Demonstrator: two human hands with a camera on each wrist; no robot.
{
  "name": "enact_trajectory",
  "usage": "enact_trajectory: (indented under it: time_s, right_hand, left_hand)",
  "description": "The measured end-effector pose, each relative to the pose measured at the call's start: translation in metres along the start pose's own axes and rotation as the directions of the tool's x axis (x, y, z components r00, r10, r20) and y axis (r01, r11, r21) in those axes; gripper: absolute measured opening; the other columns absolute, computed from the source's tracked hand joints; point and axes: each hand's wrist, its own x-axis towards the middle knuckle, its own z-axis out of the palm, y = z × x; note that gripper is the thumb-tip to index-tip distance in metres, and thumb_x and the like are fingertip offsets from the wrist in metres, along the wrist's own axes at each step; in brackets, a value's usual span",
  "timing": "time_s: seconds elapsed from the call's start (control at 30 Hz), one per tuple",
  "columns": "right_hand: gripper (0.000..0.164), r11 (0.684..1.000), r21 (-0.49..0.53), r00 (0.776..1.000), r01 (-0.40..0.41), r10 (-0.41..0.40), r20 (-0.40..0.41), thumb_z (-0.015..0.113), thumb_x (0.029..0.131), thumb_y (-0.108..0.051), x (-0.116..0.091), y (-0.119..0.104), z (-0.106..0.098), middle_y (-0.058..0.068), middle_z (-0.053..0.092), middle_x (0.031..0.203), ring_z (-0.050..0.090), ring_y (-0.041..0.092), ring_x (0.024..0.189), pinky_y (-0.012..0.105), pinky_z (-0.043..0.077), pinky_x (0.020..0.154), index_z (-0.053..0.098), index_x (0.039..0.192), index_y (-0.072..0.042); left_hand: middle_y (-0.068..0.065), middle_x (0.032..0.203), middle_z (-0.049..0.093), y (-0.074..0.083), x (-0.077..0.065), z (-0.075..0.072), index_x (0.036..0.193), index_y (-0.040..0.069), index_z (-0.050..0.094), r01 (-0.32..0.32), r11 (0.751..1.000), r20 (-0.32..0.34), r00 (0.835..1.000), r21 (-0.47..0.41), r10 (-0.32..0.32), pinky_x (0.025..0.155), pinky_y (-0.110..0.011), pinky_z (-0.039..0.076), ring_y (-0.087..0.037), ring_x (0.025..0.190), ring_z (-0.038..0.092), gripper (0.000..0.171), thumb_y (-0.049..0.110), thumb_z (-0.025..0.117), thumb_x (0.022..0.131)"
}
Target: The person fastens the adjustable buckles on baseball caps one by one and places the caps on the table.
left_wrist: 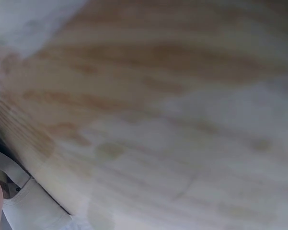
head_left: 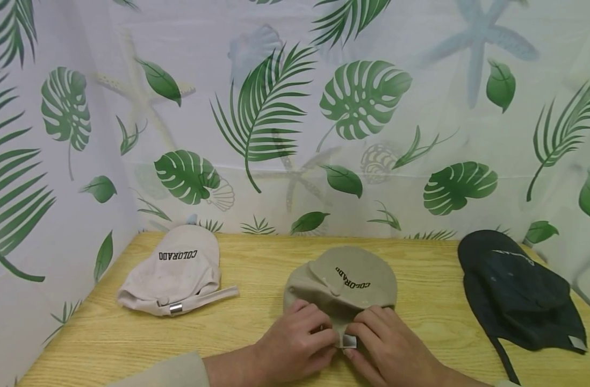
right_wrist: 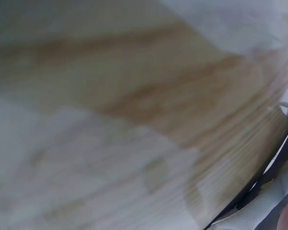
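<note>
Left hand: at the near edge of the counter, the left hand (head_left: 300, 341) has curled fingers and pinches the short fabric strap (head_left: 340, 337) at the back of the khaki cap (its fingertips are partly hidden).
Right hand: the right hand (head_left: 396, 346) grips beside the shiny metal buckle (head_left: 350, 341), thumb below and fingers above.
Khaki cap: the khaki cloth baseball cap (head_left: 362, 266) with dark COLORADO lettering lies mid-counter, its back opening toward the person.
Buckle risk: the strap could slip or twist at the buckle if either pinch loosens; pulling unevenly could also crumple the soft crown.
Pale cap: a pale beige cloth cap (head_left: 186, 271) sits to the left, strap tail sticking out.
Black cap: a black cloth cap (head_left: 522, 285) lies far right, strap trailing toward the near edge.
Counter: yellow wood-grain counter (head_left: 256, 269).
Wrist views: mostly blurred wood grain, so they cannot confirm either grip.
</note>
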Motion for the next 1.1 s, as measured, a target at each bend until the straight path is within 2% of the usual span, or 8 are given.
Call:
enact_trajectory:
  time_s: [0.23, 0.57, 0.8, 1.0, 1.1]
  right_hand:
    - [0.012, 1.0, 0.005, 1.0, -0.008, 0.008, -0.001, 0.061, 0.085, -0.033, -0.0004, 0.0, 0.0008, -0.013, 0.05, 0.09, 0.043, 0.003, 0.081, 0.019, 0.034, 0.072, 0.061, 0.09, -0.021]
    - [0.012, 0.997, 0.057, 0.999, 0.046, -0.045, -0.025, 0.063, 0.085, -0.031, -0.0004, 0.0007, 0.0037, -0.011, 0.051, 0.092, 0.043, 0.004, 0.082, 0.02, 0.034, 0.075, 0.061, 0.092, -0.021]
    - [0.014, 0.994, 0.091, 0.998, 0.063, -0.062, -0.015, 0.064, 0.085, -0.03, -0.0009, 0.0009, 0.0041, -0.01, 0.051, 0.095, 0.043, 0.003, 0.084, 0.019, 0.034, 0.075, 0.061, 0.095, -0.021]
    - [0.014, 0.997, 0.053, 0.998, 0.052, -0.051, -0.02, 0.063, 0.085, -0.032, -0.0011, 0.0008, 0.0044, -0.011, 0.051, 0.093, 0.043, 0.004, 0.082, 0.021, 0.033, 0.074, 0.061, 0.092, -0.021]
    - [0.014, 0.998, 0.038, 0.999, 0.045, -0.044, -0.021, 0.063, 0.085, -0.033, -0.0013, 0.0007, 0.0048, -0.011, 0.051, 0.092, 0.043, 0.005, 0.082, 0.022, 0.034, 0.074, 0.061, 0.091, -0.021]
  left_hand:
    - [0.008, 0.093, 0.059, -0.0007, -0.0001, -0.0003, 0.087, 0.02, 0.069, -0.024, 0.997, -0.025, 0.999, -0.075, 0.022, 0.077, -0.018, 0.04, -0.005, 0.081, 0.053, 0.01, 0.018, 0.071, 0.078]
    - [0.008, 0.09, 0.062, 0.0001, 0.0013, 0.0006, 0.085, 0.017, 0.07, -0.06, 0.992, -0.021, 0.998, -0.113, 0.058, 0.074, -0.014, 0.041, -0.003, 0.082, 0.055, 0.006, 0.016, 0.071, 0.079]
    - [0.007, 0.092, 0.062, 0.0003, 0.0011, -0.0013, 0.086, 0.016, 0.069, -0.067, 0.985, -0.024, 0.998, -0.161, 0.064, 0.078, -0.014, 0.041, -0.003, 0.086, 0.055, 0.006, 0.014, 0.07, 0.08]
    - [0.009, 0.09, 0.057, -0.0016, 0.0003, -0.0006, 0.082, 0.019, 0.065, -0.025, 0.992, 0.007, 1.0, -0.122, 0.026, 0.074, -0.015, 0.038, -0.005, 0.083, 0.05, 0.004, 0.017, 0.065, 0.079]
    - [0.008, 0.087, 0.056, -0.0032, -0.0002, -0.0002, 0.079, 0.018, 0.064, -0.033, 0.994, 0.006, 0.999, -0.105, 0.033, 0.073, -0.016, 0.038, -0.006, 0.08, 0.049, 0.003, 0.017, 0.064, 0.077]
